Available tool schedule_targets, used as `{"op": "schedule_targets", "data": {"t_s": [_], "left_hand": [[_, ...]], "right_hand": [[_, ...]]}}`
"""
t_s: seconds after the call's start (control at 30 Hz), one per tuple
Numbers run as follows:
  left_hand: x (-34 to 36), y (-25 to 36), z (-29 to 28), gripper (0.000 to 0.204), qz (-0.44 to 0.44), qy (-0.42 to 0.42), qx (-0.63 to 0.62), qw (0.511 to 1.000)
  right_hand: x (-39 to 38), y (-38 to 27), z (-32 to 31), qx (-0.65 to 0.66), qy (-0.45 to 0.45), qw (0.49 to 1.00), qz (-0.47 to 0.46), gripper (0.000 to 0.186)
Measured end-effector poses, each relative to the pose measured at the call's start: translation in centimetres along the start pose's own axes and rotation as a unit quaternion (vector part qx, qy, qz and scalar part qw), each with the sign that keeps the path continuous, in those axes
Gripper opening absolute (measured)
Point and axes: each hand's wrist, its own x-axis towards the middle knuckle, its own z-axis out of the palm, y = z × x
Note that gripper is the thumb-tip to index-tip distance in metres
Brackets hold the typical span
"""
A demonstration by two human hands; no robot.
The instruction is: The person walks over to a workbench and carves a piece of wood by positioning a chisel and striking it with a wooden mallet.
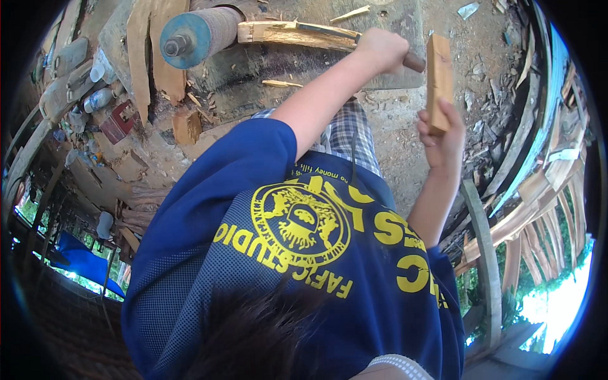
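My left hand (pixel 386 50) is closed round a tool (pixel 414 62) with a brown cylindrical handle; its thin dark blade runs leftward along a long, pale, split piece of wood (pixel 278 35). That piece lies on a worn board (pixel 345 82), its left end against a roller (pixel 212 35) with a blue end and a bolt. My right hand (pixel 443 126) grips a rectangular wooden block (pixel 438 73) upright in the picture, a little right of the tool's handle and apart from it.
Flat wooden slabs (pixel 164 50), splinters and an offcut (pixel 187 126) lie at the left, with plastic bottles (pixel 98 99) and scrap beyond. Long curved timber pieces (pixel 544 183) are piled along the right. A blue tarp (pixel 88 259) shows at the lower left.
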Motion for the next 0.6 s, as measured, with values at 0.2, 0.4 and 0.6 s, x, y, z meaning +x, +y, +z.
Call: {"op": "schedule_targets", "data": {"t_s": [0.2, 0.4, 0.6], "left_hand": [[-1.2, 0.1, -0.5, 0.019, 0.016, 0.023, -0.001, 1.000], [-3.1, 0.5, -3.2, 0.026, 0.071, -0.025, -0.054, 0.996], [-6.5, -2.2, -3.8, 0.033, -0.084, 0.021, -0.108, 0.990]], "right_hand": [[-1.2, -2.9, -8.2, 0.206, 0.096, 0.963, -0.146, 0.041], [-0.7, 0.2, -7.0, 0.240, 0.145, 0.947, -0.158, 0.039], [-0.3, 3.3, -2.9, 0.181, 0.093, 0.977, -0.062, 0.037]]}}
